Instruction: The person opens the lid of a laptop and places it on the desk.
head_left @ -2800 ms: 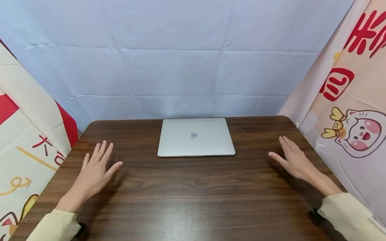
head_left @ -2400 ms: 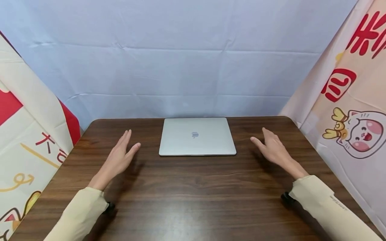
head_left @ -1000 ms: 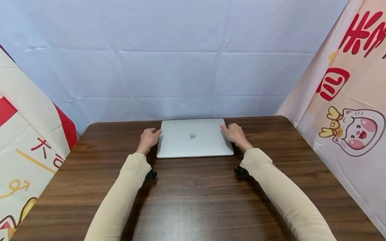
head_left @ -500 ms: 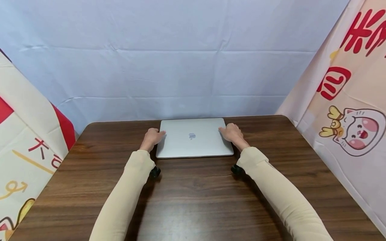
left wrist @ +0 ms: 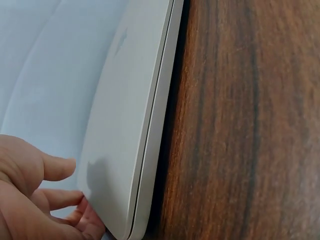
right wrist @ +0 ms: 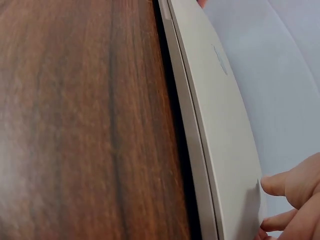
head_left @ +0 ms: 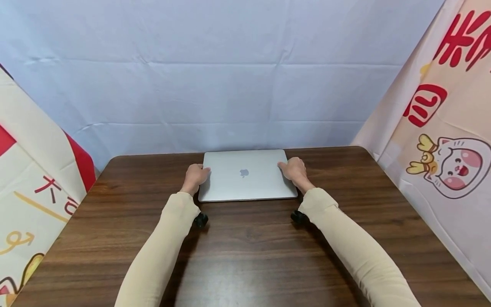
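A closed silver laptop (head_left: 245,185) with an apple logo on its lid lies flat at the far edge of the wooden table (head_left: 245,238). My left hand (head_left: 194,175) is at its left side, thumb over the lid. In the left wrist view, the left fingers (left wrist: 62,200) curl against the side edge, and the thumb casts a shadow on the lid. On the opposite side, my right hand (head_left: 294,171) grips the right edge. The right wrist view has the right thumb (right wrist: 275,184) at the lid's border, with other fingers lower by the side, their tips partly hidden.
Behind the table hangs a pale blue-white cloth (head_left: 215,94). Printed cloth sheets flank it, one at the left (head_left: 34,183) and one at the right (head_left: 441,140). A small black device (head_left: 200,220) sits under the left cuff, another black device (head_left: 299,217) under the right.
Both hands have come forward and inward from wide apart over the table to the laptop's two sides, their spread fingers now bent at its edges. The laptop stays in about the same place.
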A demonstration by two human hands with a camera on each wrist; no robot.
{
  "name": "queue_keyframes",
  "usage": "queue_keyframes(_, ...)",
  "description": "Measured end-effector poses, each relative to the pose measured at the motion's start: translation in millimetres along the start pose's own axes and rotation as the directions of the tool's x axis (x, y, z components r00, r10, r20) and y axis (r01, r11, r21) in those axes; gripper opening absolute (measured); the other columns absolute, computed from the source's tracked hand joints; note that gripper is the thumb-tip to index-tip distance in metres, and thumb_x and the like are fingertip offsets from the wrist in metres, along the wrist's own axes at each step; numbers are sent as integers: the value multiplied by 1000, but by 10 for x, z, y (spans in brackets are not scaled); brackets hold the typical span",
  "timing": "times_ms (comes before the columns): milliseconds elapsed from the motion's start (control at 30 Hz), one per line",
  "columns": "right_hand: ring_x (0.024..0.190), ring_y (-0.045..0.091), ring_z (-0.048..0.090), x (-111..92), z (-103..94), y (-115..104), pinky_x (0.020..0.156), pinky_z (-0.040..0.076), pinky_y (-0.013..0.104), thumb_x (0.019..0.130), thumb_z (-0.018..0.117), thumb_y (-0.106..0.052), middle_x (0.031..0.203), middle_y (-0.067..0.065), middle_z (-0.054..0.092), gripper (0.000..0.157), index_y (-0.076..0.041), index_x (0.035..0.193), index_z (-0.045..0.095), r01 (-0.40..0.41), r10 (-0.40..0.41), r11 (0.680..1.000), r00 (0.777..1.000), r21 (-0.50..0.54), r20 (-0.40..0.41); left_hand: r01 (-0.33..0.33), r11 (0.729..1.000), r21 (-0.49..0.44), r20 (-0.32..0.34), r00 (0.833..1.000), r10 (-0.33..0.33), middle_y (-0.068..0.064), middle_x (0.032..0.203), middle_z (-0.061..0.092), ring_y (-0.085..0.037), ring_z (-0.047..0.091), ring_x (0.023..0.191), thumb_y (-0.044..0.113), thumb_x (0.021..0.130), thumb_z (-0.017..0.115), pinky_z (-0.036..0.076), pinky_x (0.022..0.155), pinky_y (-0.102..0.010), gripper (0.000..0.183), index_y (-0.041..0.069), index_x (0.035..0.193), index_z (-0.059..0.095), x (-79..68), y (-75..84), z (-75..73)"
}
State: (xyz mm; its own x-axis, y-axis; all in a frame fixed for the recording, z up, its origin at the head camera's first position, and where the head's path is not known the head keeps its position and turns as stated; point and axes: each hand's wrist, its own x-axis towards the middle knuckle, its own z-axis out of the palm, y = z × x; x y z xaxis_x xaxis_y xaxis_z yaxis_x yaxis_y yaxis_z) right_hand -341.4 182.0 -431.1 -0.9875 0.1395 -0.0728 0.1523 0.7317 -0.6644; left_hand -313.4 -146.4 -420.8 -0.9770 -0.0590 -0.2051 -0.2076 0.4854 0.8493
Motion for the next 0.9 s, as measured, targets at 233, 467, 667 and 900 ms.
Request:
queue_keyframes(233,47,13,24,-28,7,-43,49,29,30,103,64,-25,52,-2,26,54,-13,61,33,-35,38,997,999,70,-36,3,1000,10,-50,999,-2,-26,163,31,-40,33,149,17,110,46,35,116,-52,55,-6,158,31,-28,9,11)
queue_keyframes(467,48,14,27,-68,-19,-59,50,32,31,102,66,-23,52,-2,28,50,-13,64,35,-37,43,991,998,131,-39,-12,1000,-12,-89,996,11,-26,159,39,-40,41,144,12,107,54,41,112,-51,55,-4,157,37,-36,-22,2)
queue_keyframes(667,49,14,28,-118,-44,-23,51,32,32,101,67,-21,53,-2,27,49,-13,65,35,6,-1,990,999,143,-37,-28,999,-18,-102,994,26,-25,156,43,-38,42,143,10,105,58,44,110,-49,56,-3,156,40,-69,-65,-24)
queue_keyframes(900,49,14,28,-170,-51,-18,51,32,33,101,67,-22,53,-2,27,47,-13,66,37,22,-20,987,1000,160,-16,-34,999,-18,-86,996,33,-25,156,43,-37,41,144,10,105,58,45,109,-48,56,-4,156,40,-143,-78,-81)
